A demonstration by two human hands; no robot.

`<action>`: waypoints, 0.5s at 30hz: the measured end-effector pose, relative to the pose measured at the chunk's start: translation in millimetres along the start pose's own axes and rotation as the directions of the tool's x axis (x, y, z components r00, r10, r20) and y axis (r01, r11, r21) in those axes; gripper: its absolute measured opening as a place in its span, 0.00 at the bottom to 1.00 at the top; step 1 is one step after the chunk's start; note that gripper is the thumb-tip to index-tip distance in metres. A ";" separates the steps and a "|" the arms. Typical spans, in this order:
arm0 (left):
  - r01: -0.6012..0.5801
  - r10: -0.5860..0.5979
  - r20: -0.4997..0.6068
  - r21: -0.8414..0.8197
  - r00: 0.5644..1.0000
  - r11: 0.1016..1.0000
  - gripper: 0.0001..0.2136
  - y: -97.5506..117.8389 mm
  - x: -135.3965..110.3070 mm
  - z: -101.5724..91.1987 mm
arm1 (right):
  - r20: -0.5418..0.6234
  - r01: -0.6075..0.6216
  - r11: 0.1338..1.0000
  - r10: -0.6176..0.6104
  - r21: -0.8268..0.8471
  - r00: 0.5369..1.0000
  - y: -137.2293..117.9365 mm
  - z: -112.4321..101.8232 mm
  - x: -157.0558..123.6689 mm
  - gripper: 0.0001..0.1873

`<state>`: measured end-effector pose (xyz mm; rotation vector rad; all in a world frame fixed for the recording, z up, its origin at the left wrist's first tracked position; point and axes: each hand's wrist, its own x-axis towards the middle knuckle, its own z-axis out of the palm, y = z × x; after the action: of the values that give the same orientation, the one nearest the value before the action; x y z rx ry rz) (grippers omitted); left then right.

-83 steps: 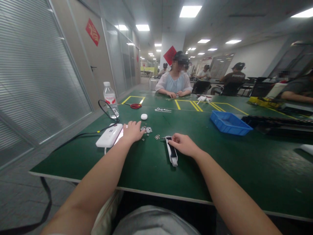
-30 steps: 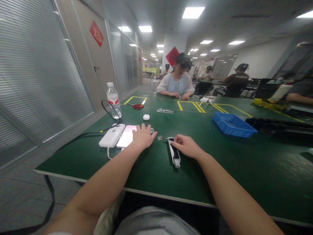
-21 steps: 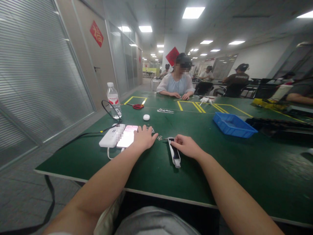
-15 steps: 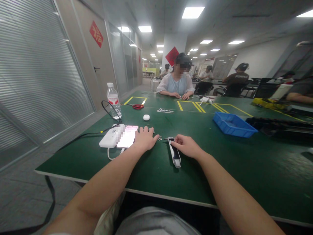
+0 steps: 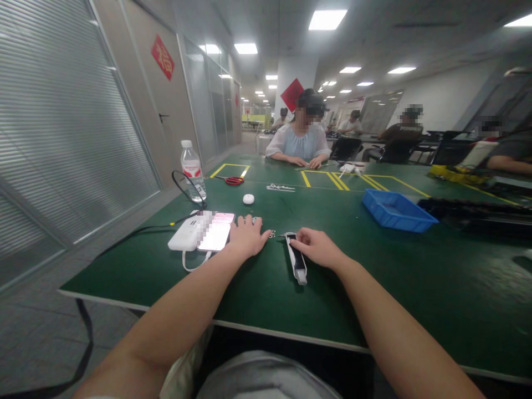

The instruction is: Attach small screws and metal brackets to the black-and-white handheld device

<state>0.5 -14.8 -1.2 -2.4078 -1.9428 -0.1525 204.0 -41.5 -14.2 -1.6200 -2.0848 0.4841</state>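
Observation:
My left hand (image 5: 248, 237) lies on the green table with its fingers spread and holds nothing I can see. Its fingertips are beside a lit phone (image 5: 216, 231), and by its thumb sit small shiny metal pieces (image 5: 272, 234). My right hand (image 5: 319, 247) has curled fingers, with thumb and forefinger closed at the upper end of a long, narrow black-and-white object (image 5: 297, 261). That object rests on the table, pointing towards me; a thin tip shows at its far left end. Its exact kind is unclear.
A white box-like device (image 5: 183, 235) with a cable adjoins the phone. Farther off are a water bottle (image 5: 193, 177), a small white case (image 5: 248, 199), red-handled scissors (image 5: 234, 180) and a blue tray (image 5: 397, 213). Across the table sits a person (image 5: 300, 141).
My left fingers have shifted very slightly. My right hand and the narrow object look the same as before.

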 end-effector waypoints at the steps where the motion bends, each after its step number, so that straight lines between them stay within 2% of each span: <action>1: -0.002 0.002 -0.003 0.005 1.000 1.000 0.27 0.1 0.0 0.1 | 0.001 0.000 1.000 0.000 0.002 1.000 0.1 0.1 0.0 0.15; 15: -0.009 0.007 0.050 0.038 0.999 0.999 0.27 4.7 -6.1 -7.2 | 0.003 -0.006 1.000 0.006 0.011 1.000 -2.8 -2.0 -1.2 0.14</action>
<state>3.5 -22.4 5.5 -2.4174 -1.9380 -0.0553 203.0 -43.4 -11.2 -1.6206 -2.0772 0.4994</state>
